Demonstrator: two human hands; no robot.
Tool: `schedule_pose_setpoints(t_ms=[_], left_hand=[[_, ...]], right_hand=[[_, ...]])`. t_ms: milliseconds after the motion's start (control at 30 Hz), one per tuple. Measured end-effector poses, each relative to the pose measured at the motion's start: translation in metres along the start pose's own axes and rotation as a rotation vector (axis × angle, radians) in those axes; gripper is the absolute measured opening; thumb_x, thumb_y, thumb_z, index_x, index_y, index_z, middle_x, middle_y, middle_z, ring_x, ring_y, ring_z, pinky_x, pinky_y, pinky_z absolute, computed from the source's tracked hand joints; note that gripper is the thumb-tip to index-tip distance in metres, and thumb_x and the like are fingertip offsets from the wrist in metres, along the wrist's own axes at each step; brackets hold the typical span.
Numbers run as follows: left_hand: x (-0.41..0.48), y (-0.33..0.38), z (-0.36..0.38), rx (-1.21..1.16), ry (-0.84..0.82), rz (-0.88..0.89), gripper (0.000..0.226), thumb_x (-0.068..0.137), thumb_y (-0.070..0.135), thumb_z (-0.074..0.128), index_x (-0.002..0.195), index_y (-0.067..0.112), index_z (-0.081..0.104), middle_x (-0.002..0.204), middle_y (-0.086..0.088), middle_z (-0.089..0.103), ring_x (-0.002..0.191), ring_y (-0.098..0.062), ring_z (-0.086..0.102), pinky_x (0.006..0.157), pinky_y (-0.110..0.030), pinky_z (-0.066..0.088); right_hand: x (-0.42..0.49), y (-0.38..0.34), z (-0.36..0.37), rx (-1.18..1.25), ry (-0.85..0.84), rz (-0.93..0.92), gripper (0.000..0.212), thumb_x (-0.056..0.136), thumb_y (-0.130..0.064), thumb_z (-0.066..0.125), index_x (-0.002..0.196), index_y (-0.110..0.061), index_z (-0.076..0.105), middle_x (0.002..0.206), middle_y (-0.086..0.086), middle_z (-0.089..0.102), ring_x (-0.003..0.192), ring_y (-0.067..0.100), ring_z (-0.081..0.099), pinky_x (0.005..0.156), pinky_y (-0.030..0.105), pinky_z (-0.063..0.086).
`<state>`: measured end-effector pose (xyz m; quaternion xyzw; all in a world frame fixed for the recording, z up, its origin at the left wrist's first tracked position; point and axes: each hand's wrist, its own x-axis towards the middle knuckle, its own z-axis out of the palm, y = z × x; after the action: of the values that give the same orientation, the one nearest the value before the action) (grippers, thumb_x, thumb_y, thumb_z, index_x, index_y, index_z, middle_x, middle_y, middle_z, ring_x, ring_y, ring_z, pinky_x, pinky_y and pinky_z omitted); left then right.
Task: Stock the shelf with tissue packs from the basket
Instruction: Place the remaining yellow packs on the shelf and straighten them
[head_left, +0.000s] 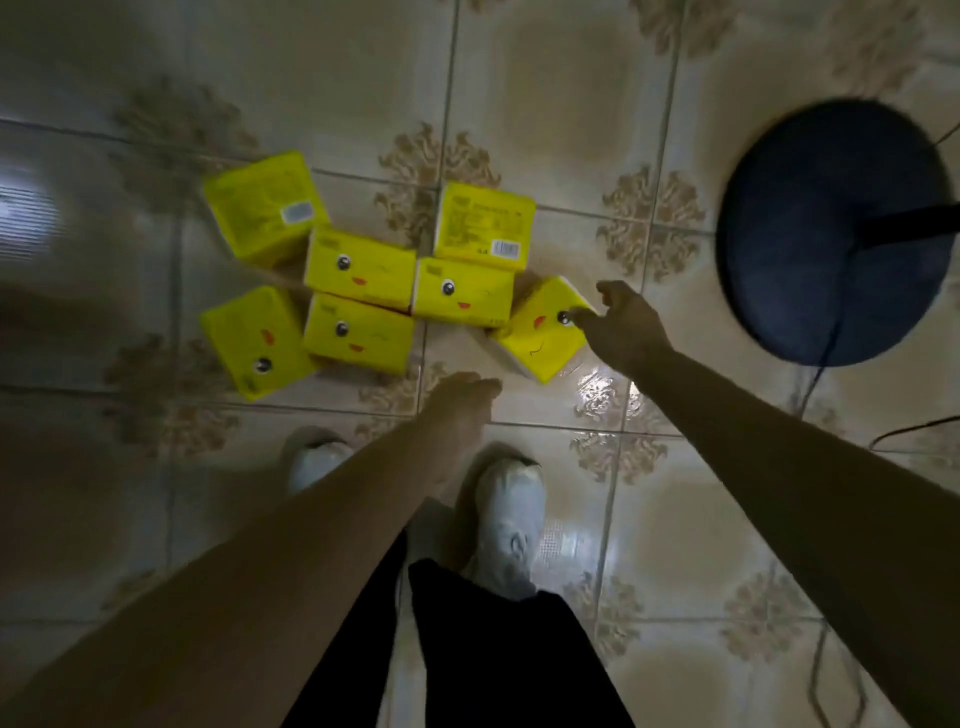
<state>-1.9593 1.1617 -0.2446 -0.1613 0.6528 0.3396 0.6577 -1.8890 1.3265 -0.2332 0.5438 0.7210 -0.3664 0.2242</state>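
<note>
Lying on the glossy beige patterned tile floor (571, 78) are seven bright yellow plastic-wrapped tissue packs, most printed with a cartoon face. Taking the central face-up pack (464, 291) as the landmark: a label-side-up pack with a barcode (485, 224) touches its far edge; two face-printed packs, one (360, 267) behind the other (357, 332), sit just to its left; further left lie a label-side-up pack (265, 205) and a turned face pack (254, 340). Just right of the landmark rests a tilted pack (545, 330), angled with one corner raised.

The person's right hand (621, 322) reaches down to that tilted pack, fingertips touching its right edge, fingers loosely curled and not closed around it. The left hand (460, 410) hangs nearer the viewer than the landmark pack, above the bare floor, fingers relaxed and partly extended, holding nothing; motion blur softens its outline.

Below the hands, two white sneakers (511, 519) and black trouser legs (498, 649) show. Well to the right of the landmark stands a round dark blue disc-shaped base (810, 234) with a black pole rising from it and a thin dark cable (810, 384) trailing across the tiles.
</note>
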Motion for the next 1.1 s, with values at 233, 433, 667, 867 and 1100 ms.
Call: schedule_pose_setpoints(t_ms=[233, 433, 667, 867, 1100], left_hand=[[0.031, 0.02, 0.04, -0.294, -0.096, -0.062, 0.045, 0.095, 0.037, 0.049, 0.137, 0.022, 0.044, 0.138, -0.004, 0.05, 0.103, -0.021, 0.055, 0.09, -0.033, 0.041], [-0.12, 0.059, 0.052, -0.373, -0.155, 0.03, 0.047, 0.09, 0.052, 0.05, 0.131, 0.029, 0.046, 0.12, -0.009, 0.062, 0.099, -0.028, 0.065, 0.083, -0.035, 0.053], [-0.341, 0.162, 0.041, -0.048, -0.012, 0.692, 0.074, 0.081, 0.026, 0.069, 0.143, 0.038, 0.029, 0.144, 0.011, 0.043, 0.122, -0.008, 0.048, 0.095, -0.031, 0.045], [-0.531, 0.204, 0.032, -0.11, -0.01, 1.035, 0.076, 0.062, 0.024, 0.08, 0.129, 0.018, 0.044, 0.122, -0.002, 0.062, 0.111, -0.019, 0.062, 0.084, -0.037, 0.056], [-0.724, 0.175, 0.003, -0.531, 0.039, 1.19, 0.038, 0.078, 0.017, 0.063, 0.115, 0.023, 0.059, 0.106, -0.001, 0.072, 0.094, -0.022, 0.07, 0.071, -0.037, 0.056]], right_hand=[[0.027, 0.031, 0.03, 0.486, -0.011, 0.207, 0.039, 0.092, -0.043, 0.056, 0.119, -0.014, 0.053, 0.108, 0.007, 0.059, 0.117, 0.031, 0.053, 0.094, 0.042, 0.046], [-0.104, -0.025, -0.068, 0.577, 0.524, -0.092, 0.036, 0.072, -0.045, 0.074, 0.089, -0.025, 0.051, 0.102, 0.002, 0.054, 0.091, 0.004, 0.054, 0.085, 0.024, 0.047], [-0.279, -0.153, -0.243, 0.421, 0.621, -0.635, 0.026, 0.066, -0.02, 0.067, 0.088, -0.022, 0.055, 0.105, -0.001, 0.045, 0.092, -0.008, 0.044, 0.074, 0.002, 0.033], [-0.436, -0.226, -0.365, 0.519, 0.481, -0.887, 0.06, 0.08, -0.04, 0.069, 0.13, -0.021, 0.044, 0.132, -0.005, 0.045, 0.114, -0.004, 0.051, 0.088, 0.014, 0.046], [-0.579, -0.264, -0.392, 0.923, 0.202, -0.921, 0.058, 0.074, -0.05, 0.061, 0.128, -0.039, 0.044, 0.136, -0.014, 0.051, 0.12, -0.001, 0.052, 0.095, 0.029, 0.05]])
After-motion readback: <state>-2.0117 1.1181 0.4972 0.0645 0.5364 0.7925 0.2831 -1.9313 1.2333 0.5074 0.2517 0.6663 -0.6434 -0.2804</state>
